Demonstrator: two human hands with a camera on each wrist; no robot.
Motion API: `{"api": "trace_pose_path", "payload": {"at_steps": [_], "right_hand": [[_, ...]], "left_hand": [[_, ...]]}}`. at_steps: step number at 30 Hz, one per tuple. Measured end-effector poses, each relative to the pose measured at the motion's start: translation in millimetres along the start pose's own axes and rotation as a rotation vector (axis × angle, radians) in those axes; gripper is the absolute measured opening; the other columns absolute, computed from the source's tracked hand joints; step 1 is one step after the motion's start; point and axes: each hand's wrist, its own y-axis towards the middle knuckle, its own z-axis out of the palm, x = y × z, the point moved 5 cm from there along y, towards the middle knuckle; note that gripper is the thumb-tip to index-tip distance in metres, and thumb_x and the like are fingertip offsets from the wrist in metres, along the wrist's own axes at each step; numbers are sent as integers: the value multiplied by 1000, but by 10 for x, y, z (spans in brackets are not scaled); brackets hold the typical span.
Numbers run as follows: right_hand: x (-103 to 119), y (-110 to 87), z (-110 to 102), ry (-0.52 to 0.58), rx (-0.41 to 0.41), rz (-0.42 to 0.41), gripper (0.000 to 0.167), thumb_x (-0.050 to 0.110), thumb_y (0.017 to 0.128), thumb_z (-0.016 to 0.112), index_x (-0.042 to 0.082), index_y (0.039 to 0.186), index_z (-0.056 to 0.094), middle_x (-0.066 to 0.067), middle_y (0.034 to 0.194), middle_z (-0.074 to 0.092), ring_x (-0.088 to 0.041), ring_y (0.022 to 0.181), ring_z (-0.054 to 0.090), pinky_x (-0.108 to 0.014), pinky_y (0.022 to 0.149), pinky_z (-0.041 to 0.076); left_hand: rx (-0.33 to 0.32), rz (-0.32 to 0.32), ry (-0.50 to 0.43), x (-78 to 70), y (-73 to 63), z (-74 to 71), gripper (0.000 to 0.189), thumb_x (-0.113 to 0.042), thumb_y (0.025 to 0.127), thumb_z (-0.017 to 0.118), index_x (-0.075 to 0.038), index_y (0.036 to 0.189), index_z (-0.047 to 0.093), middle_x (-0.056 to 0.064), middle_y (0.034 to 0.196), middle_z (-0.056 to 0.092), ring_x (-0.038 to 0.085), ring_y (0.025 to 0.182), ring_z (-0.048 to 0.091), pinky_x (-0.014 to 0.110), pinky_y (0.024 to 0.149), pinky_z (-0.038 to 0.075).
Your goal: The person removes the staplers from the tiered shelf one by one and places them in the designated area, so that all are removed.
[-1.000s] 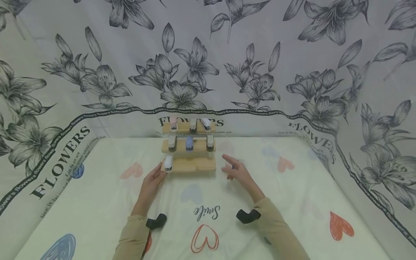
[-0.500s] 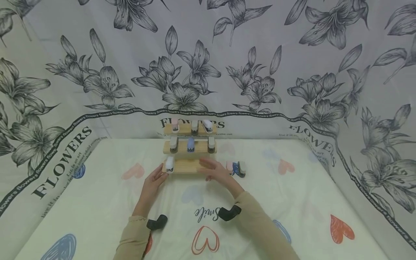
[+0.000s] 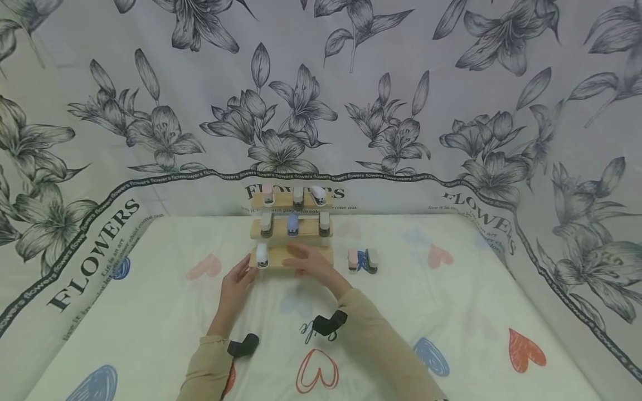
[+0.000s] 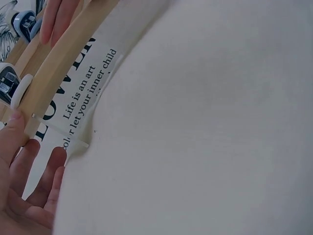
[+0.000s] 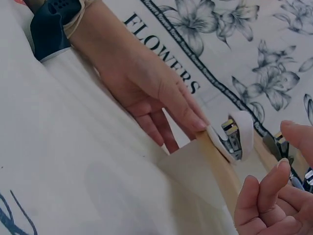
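A wooden three-tier stand (image 3: pixel 325 257) holds mini staplers on its steps. A white stapler (image 3: pixel 262 255) stands at the left end of the lowest step. There my left hand (image 3: pixel 234 287) grips the step's end; the left wrist view shows the thumb on top and a fingertip underneath. My right hand (image 3: pixel 317 265) hovers close over the middle of the same step, right of the white stapler. Its fingers (image 5: pixel 268 193) are loosely bent in the right wrist view, with nothing between them.
The middle step carries a blue stapler (image 3: pixel 292 224) between two grey ones. Several more stand on the top step, including a pink one (image 3: pixel 268 195). On the table (image 3: pixel 481 312), right of the stand, are a pink stapler (image 3: pixel 353 260) and a dark-based one (image 3: pixel 371 260). Flowered cloth hangs behind.
My right hand has moved left from beside the two staplers on the table to over the lowest step, uncovering them. My left hand has stayed at the step's left end.
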Motion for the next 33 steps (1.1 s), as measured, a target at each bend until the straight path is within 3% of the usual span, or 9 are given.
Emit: {"api": "trace_pose_path", "payload": {"at_steps": [8, 16, 20, 26, 33], "right_hand": [[27, 137, 136, -87, -2, 21, 70, 28, 81, 67, 8, 138, 32, -4, 139, 34, -20, 99, 55, -25, 77, 48], [-19, 285, 186, 86, -38, 114, 68, 15, 82, 66, 5, 139, 30, -10, 140, 32, -11, 63, 55, -24, 70, 50], [5, 308, 240, 100, -13, 103, 71, 15, 82, 66, 6, 140, 27, -11, 141, 29, -12, 63, 55, -26, 70, 50], [63, 325, 339, 17, 42, 87, 83, 25, 76, 73, 10, 142, 24, -11, 142, 27, -17, 67, 59, -27, 71, 50], [60, 316, 418, 5, 9, 64, 80, 22, 77, 72, 8, 141, 26, -12, 139, 33, -14, 58, 56, -27, 63, 52]], "left_hand": [[27, 27, -4, -15, 1, -6, 59, -38, 84, 60, -14, 134, 41, 6, 135, 40, 21, 115, 46, 24, 87, 42], [24, 44, 36, -45, -21, -25, 57, -36, 85, 59, -10, 133, 42, 10, 134, 41, 23, 111, 49, 19, 83, 44], [-9, 95, 61, -87, -20, -45, 54, -34, 86, 59, -8, 131, 45, 9, 133, 43, 16, 100, 54, 16, 78, 46], [-69, 174, 123, -103, -6, -84, 47, -30, 86, 60, -7, 127, 50, 8, 127, 49, 2, 86, 54, 11, 71, 44], [-63, 176, 140, -60, -12, -84, 48, -30, 84, 62, -9, 126, 51, 7, 127, 49, 8, 88, 56, 13, 71, 45]]}}
